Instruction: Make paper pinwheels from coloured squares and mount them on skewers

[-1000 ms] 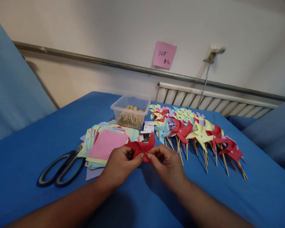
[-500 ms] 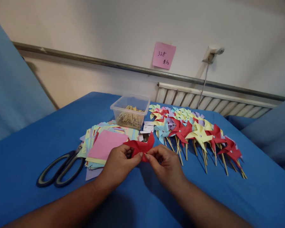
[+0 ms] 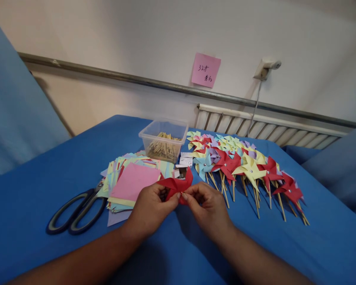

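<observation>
Above the blue cloth, a red paper pinwheel (image 3: 178, 184) is held between both hands, its blades folded in and one tip pointing up. My left hand (image 3: 154, 205) is closed on its left side, thumb on the near face. My right hand (image 3: 209, 204) pinches at the middle from the right, thumb and forefinger together. A tiny shiny spot shows between the two thumb tips; its kind is too small to tell. Just behind the pinwheel lies a small open box (image 3: 182, 172), partly hidden, with small metallic bits in it.
A stack of coloured paper (image 3: 135, 180) lies left of my hands, with black-handled scissors (image 3: 77, 211) beside it. Behind stands a clear plastic tub (image 3: 163, 141) of short wooden sticks. Many pinwheels on sticks (image 3: 251, 171) lie at right. A radiator (image 3: 267, 126) lines the wall.
Both hands stay on the red pinwheel, which has shifted only slightly. The view itself has moved a little.
</observation>
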A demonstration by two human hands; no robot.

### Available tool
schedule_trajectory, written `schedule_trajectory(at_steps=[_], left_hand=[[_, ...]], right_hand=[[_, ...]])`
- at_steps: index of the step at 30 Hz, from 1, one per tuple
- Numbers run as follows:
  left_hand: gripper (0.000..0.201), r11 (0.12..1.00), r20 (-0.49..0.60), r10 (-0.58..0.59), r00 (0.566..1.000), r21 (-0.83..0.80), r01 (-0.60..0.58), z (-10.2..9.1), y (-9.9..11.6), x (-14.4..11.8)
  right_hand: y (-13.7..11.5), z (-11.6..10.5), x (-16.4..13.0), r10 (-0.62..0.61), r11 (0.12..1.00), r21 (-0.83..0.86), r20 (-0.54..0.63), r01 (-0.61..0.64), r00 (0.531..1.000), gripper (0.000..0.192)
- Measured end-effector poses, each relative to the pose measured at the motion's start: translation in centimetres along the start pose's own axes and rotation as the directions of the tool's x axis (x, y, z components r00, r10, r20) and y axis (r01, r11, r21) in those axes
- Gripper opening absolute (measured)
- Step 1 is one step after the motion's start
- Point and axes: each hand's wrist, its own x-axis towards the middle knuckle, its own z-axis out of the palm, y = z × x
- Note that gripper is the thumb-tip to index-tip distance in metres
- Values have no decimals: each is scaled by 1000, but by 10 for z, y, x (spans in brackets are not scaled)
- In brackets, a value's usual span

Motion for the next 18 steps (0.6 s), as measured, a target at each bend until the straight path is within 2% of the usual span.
schedule_trajectory(at_steps=[13,18], left_hand=[[16,980,-37,106,994,174,-98,-1,4,-5],[17,973,-37,131,991,195,-122,-1,5,-6]], right_hand=[[-2,-1,0,0,1000,6,-5,0,1000,10],[-2,1,-1,26,999,34,-3,-26,1000,10]])
